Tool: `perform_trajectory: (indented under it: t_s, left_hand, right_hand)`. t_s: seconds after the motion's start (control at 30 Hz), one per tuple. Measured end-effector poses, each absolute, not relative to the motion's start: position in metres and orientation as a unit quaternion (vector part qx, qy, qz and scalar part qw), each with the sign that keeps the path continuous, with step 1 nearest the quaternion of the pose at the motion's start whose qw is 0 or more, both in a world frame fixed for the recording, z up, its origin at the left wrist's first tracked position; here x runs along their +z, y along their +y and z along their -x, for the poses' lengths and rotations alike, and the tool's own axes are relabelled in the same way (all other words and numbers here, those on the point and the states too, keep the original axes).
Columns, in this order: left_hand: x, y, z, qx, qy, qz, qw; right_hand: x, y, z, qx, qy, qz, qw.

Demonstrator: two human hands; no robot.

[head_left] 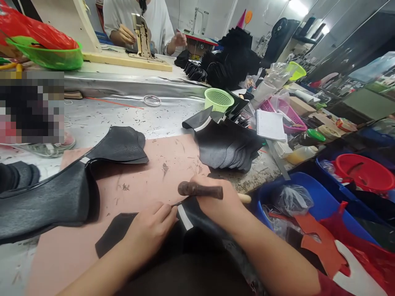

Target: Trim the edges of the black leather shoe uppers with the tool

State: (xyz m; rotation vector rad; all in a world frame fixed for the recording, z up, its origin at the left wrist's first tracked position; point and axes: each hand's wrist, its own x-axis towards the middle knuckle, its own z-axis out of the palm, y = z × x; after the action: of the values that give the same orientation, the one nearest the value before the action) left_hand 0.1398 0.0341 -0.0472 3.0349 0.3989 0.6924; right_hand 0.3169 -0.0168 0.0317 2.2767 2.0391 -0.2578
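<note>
My left hand [149, 228] is closed, its thumb and fingers pinching the edge of a black leather piece [115, 233] low in the head view. A whitish strip [185, 218] crosses that piece just right of my fingertips. In my right hand [220, 205] is a hammer [200, 190] with a dark metal head; the pale end of its handle sticks out beyond the wrist. The right fingertips are mostly hidden behind the hammer head, close to the leather edge. Beneath both hands lies a pinkish board [163, 172].
Black leather pieces lie in a stack [228, 144] at the board's far right and another pile [49, 197] at left. A green basket [219, 100] stands behind. Blue bins [296, 181] sit right of the table. Across from me, a person [154, 24] sits at a sewing machine [142, 37].
</note>
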Motion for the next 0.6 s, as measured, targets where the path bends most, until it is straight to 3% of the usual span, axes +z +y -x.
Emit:
perform_trajectory:
  t_s: [0.13,0.23,0.47,0.6]
  left_hand:
    - [-0.044,0.033,-0.140,0.227,0.129,-0.965,0.008]
    - [-0.036,0.033,-0.140,0.225,0.139,-0.964,0.015]
    - [-0.013,0.008,-0.162,0.132,0.191,-0.971,0.056]
    - [0.005,0.003,-0.170,0.048,0.195,-0.972,0.121]
  right_hand:
    - [0.030,-0.022,-0.318,-0.118,0.688,-0.713,0.063]
    - [0.025,-0.024,-0.315,-0.084,0.656,-0.750,0.022]
    - [0.009,-0.025,-0.316,-0.101,0.639,-0.763,0.008]
    - [0.002,-0.033,-0.342,-0.076,0.594,-0.794,-0.101]
